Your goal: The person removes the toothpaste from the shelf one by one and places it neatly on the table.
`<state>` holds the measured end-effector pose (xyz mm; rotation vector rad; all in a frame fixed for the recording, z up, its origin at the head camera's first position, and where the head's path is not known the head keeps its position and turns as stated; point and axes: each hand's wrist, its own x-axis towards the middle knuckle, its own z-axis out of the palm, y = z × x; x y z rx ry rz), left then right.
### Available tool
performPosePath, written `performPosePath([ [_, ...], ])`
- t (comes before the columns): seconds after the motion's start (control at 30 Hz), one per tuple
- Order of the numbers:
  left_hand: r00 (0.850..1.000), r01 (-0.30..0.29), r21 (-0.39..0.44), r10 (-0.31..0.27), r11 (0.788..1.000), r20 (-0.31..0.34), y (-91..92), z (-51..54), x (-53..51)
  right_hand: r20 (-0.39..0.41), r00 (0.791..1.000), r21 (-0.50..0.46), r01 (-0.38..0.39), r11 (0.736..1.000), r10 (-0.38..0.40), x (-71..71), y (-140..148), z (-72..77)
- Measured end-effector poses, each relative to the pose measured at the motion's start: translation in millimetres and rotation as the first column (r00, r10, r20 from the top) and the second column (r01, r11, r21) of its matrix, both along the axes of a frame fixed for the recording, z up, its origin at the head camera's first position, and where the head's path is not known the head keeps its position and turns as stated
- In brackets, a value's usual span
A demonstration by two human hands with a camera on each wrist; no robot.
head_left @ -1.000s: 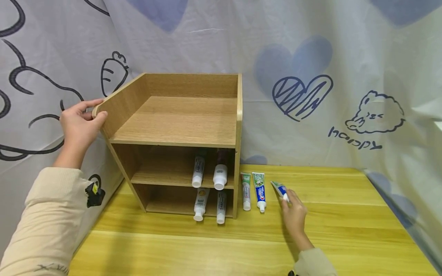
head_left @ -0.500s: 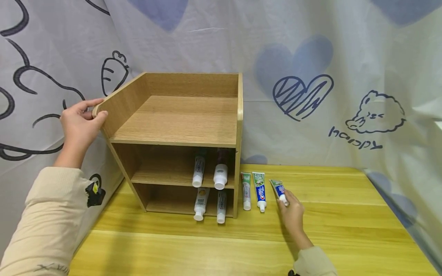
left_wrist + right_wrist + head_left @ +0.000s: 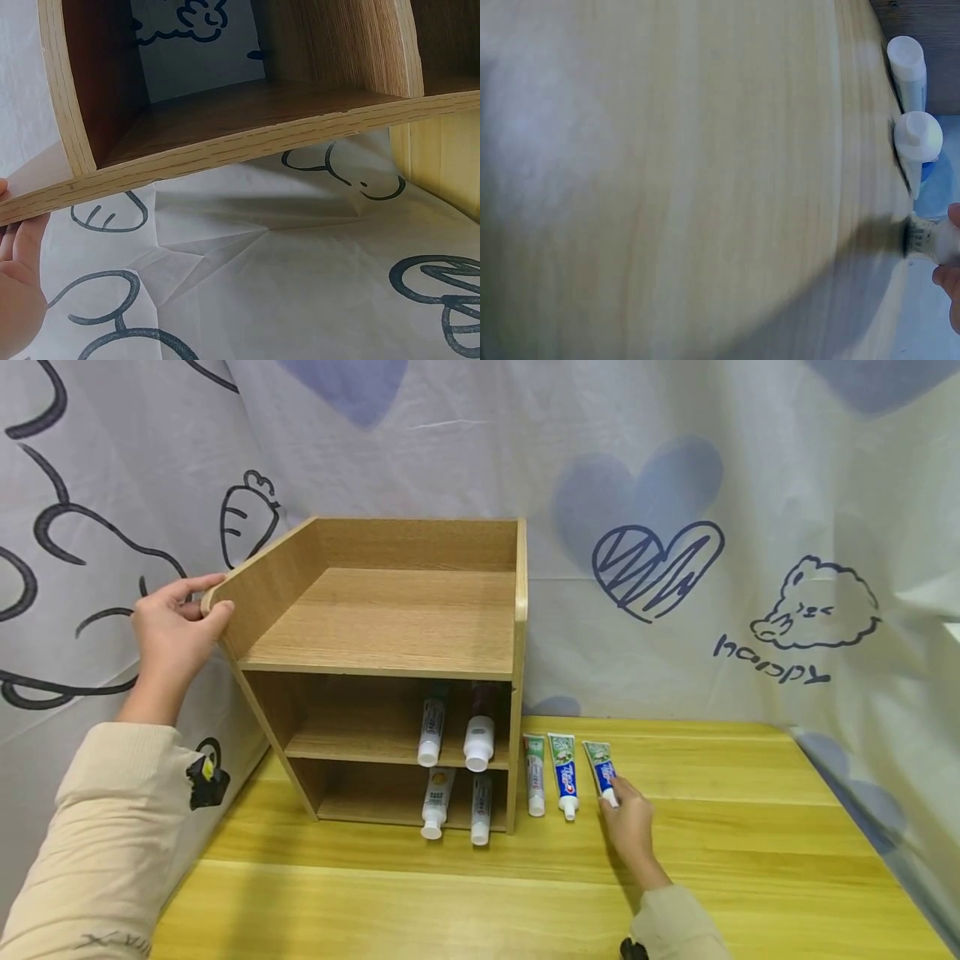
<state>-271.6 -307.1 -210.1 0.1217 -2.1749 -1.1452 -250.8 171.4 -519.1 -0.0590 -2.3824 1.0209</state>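
My left hand [image 3: 176,622] pinches the front top edge of the wooden shelf [image 3: 382,672] on its left side, thumb inside and fingers outside. The left wrist view shows the fingertips on that board's edge. Out on the table, my right hand [image 3: 632,822] holds a blue and green toothpaste tube [image 3: 601,768] by its white cap end. The right wrist view catches the white cap [image 3: 934,238] between thumb and finger. To its left lie a blue and green toothpaste tube [image 3: 564,774] and a white and green toothpaste tube [image 3: 534,777], caps toward me.
Inside the shelf, two tubes, one a white-capped tube [image 3: 478,739], lie on the middle level. Two more, including a white tube [image 3: 437,802], lie on the bottom level. All jut out in front. A printed cloth [image 3: 645,668] hangs behind the yellow wooden table [image 3: 750,860].
The tube in my right hand has turned from slanted to nearly parallel with its neighbours and shifted slightly left. My left hand keeps its place on the shelf.
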Motion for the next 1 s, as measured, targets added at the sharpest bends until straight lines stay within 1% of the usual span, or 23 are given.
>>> performPosePath([
  [0.07,1.000,0.000,-0.005,0.000,1.000,0.000,0.1,-0.6,0.3,0.030,1.000,0.014,-0.008,1.000,0.008,-0.5,-1,-1.7],
  [0.2,1.000,-0.005,-0.013,0.005,1.000,-0.012,0.7,-1.3,0.8,0.065,0.998,0.041,-0.029,0.999,0.026,-0.2,-2,-5.8],
  [0.5,1.000,-0.003,-0.012,0.003,1.000,-0.006,1.3,-0.3,0.8,0.070,0.997,0.037,-0.016,0.999,0.014,-1.9,-1,-11.3],
  [0.6,1.000,-0.003,-0.007,0.003,1.000,-0.011,0.3,-0.2,0.4,0.069,0.998,0.036,-0.007,0.999,0.005,-2.8,-1,-10.7],
  [0.73,1.000,0.004,0.000,-0.004,1.000,-0.016,0.1,-0.1,0.1,0.075,0.997,-0.007,0.011,1.000,-0.010,-2.4,0,-5.9],
  [0.83,1.000,0.011,0.003,-0.011,1.000,-0.013,0.3,0.0,-0.1,0.036,0.999,-0.045,0.027,0.999,-0.025,-0.7,0,0.2],
  [1.0,1.000,0.013,0.011,-0.013,1.000,-0.013,0.0,-0.2,0.1,-0.085,0.995,-0.068,0.047,0.997,-0.053,1.2,-1,11.3],
])
